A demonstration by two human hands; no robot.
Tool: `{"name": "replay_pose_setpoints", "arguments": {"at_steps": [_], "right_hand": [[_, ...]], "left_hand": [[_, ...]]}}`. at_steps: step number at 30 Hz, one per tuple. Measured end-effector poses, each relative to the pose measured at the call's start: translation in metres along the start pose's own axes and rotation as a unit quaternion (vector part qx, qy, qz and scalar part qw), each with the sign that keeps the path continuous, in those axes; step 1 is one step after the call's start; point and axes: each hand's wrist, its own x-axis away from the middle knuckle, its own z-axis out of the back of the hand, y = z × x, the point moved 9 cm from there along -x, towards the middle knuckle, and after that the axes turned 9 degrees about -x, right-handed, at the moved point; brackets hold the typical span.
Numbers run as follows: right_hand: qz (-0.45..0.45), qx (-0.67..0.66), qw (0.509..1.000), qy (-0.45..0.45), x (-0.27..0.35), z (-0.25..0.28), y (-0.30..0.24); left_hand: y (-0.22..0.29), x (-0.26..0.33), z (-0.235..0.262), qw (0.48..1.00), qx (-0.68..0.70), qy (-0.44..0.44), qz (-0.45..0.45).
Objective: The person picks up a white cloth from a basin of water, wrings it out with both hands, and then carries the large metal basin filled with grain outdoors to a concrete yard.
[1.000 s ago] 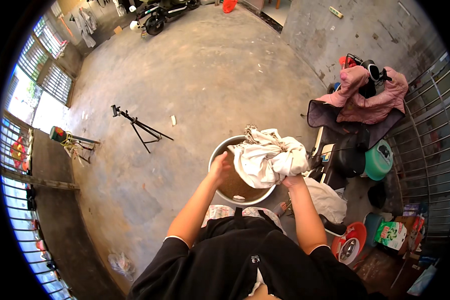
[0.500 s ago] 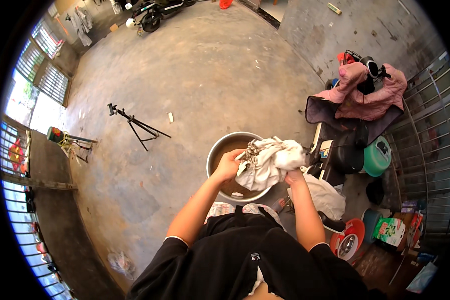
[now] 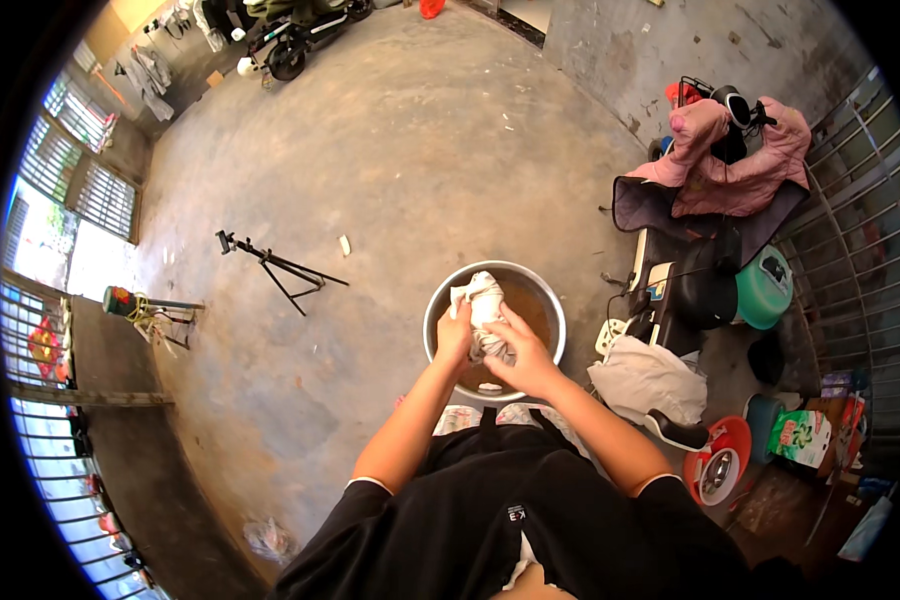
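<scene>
While over basin (image 3: 440, 312), hands grip cloth (image 3: 485, 300).

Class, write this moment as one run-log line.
left hand: grips white cloth | right hand: grips same cloth | cloth: bunched over metal basin of brown water | floor: concrete

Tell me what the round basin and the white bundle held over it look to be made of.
Round silver-grey basin: likely metal, smooth with a dull sheen; its thin rim catches the light. It holds brownish water.
White crumpled bundle: woven cloth, seemingly wet; it folds and bunches softly where the left hand and right hand grip it.
</scene>
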Motion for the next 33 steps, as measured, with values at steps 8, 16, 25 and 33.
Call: {"name": "replay_pose_setpoints", "arguments": {"at_steps": [8,16,25,33], "right_hand": [[0.041,0.157,0.986,-0.042,-0.01,-0.009,0.005],[-0.063,0.049,0.995,0.054,-0.029,-0.003,0.027],[-0.142,0.046,0.957,0.249,-0.009,0.019,0.062],[-0.165,-0.046,0.974,0.151,0.008,0.021,0.085]], "left_hand": [[0.001,0.011,-0.001,0.958,-0.277,-0.026,-0.068],[0.049,0.031,-0.01,0.905,-0.36,0.016,-0.227],[-0.019,0.035,-0.038,0.992,-0.071,-0.104,-0.016],[-0.047,0.025,-0.049,0.981,0.02,-0.106,0.163]]}}
